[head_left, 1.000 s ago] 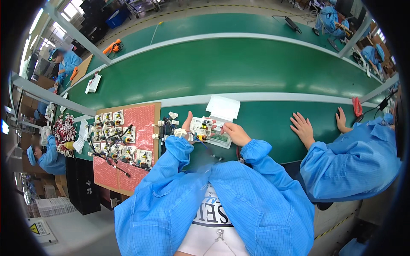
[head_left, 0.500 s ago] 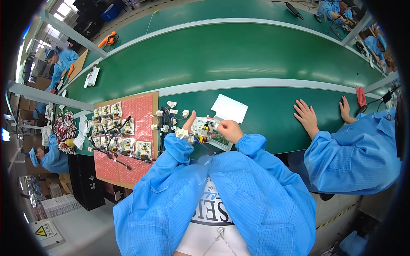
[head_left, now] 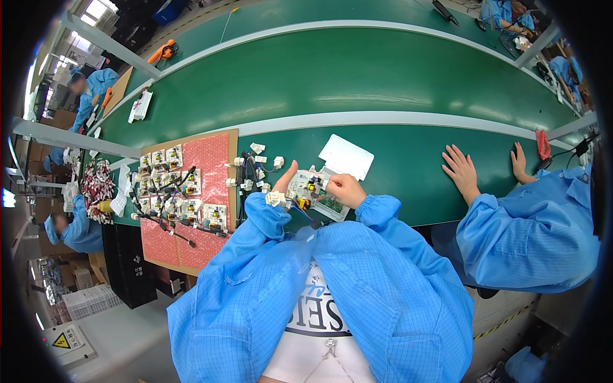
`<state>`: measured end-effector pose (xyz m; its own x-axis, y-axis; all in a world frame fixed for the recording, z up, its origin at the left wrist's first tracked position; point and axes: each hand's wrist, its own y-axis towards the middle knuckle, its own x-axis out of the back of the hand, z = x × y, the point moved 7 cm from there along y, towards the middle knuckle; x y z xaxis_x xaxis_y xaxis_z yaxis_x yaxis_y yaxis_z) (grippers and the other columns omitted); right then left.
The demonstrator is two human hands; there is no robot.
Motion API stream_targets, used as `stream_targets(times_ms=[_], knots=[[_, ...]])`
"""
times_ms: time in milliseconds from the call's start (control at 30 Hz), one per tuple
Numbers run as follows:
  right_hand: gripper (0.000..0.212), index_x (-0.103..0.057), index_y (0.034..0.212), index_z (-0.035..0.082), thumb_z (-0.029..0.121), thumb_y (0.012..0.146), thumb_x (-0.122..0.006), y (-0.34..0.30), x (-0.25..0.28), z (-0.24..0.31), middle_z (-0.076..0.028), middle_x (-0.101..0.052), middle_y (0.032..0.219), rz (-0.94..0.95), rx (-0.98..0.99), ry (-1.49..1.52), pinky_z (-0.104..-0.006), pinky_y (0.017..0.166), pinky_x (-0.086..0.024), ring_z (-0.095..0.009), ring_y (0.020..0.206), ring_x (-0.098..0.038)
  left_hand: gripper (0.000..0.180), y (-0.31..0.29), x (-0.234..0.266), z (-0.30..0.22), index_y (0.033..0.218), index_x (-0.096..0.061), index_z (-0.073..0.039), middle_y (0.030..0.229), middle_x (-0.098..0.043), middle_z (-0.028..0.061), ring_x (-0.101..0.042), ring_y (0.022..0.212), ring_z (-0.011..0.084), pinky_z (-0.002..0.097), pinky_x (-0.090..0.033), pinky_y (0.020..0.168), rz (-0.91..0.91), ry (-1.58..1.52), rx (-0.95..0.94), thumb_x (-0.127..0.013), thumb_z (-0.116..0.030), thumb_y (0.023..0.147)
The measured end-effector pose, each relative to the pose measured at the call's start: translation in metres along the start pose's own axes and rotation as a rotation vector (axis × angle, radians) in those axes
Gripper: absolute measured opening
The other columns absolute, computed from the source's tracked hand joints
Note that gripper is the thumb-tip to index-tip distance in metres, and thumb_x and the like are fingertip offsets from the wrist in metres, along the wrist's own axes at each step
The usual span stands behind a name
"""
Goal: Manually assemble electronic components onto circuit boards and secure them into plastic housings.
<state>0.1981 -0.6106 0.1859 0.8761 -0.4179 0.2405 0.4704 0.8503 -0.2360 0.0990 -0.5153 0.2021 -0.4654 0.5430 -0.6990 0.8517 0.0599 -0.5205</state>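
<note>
My left hand (head_left: 285,177) holds a small white circuit board (head_left: 303,185) carrying yellow and dark parts. Its thumb points up beside the board, and the fingers are mostly hidden behind it. My right hand (head_left: 347,190) is closed in a pinch at the board's right edge; what lies between its fingertips is too small to name. Beneath that hand rests a green circuit board (head_left: 332,204), partly covered. A white flat panel (head_left: 348,157) lies just beyond it. White connectors (head_left: 276,198) and coloured wires hang near my left wrist.
Left of me, several wired circuit boards (head_left: 203,214) lie on a pink bubble-wrap sheet (head_left: 214,153). Dark cables with white plugs (head_left: 250,169) sit beside it. A co-worker's hand (head_left: 461,171) rests flat on the green table (head_left: 408,185) at right. A metal rail (head_left: 383,119) crosses behind.
The view has shifted slightly. My hands remain at the board, which looks a little more tilted, with my right hand still pinched at its edge.
</note>
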Motion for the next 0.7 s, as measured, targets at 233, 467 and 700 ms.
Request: stream_targets(times_ms=[233,467,700], knots=[[0.024,-0.059,0.066,-0.001,0.022,0.07,-0.051,-0.008,0.003,0.023,-0.019,-0.056,0.06,-0.105,-0.022,-0.202,-0.0403,0.052,-0.042,-0.033,0.054,-0.055,0.057,0.0,-0.006,0.002,0.106,-0.053,-0.001,0.097,-0.06,0.0133,-0.061,0.083,0.024,0.0391,-0.053,0.07,-0.035,0.046,-0.052,-0.04,-0.053,0.086],[0.024,-0.059,0.063,-0.001,0.02,0.07,-0.05,-0.004,-0.004,0.025,-0.021,-0.058,0.066,-0.168,0.058,-0.332,-0.0447,0.06,-0.045,-0.037,0.062,-0.057,0.055,0.005,-0.004,0.004,0.105,-0.053,-0.002,0.095,-0.06,0.0123,-0.06,0.081,0.0209,0.0331,-0.051,0.069,-0.003,0.2,-0.113,-0.037,-0.052,0.088],[0.026,-0.057,0.072,-0.001,0.021,0.08,-0.046,0.0,0.006,0.013,-0.018,-0.058,0.069,-0.082,0.109,-0.223,-0.0384,0.06,-0.044,-0.031,0.065,-0.056,0.055,0.007,-0.009,0.004,0.105,-0.054,0.0,0.096,-0.061,0.0112,-0.061,0.08,0.0207,0.032,-0.05,0.069,-0.053,0.064,-0.135,-0.039,-0.05,0.087]])
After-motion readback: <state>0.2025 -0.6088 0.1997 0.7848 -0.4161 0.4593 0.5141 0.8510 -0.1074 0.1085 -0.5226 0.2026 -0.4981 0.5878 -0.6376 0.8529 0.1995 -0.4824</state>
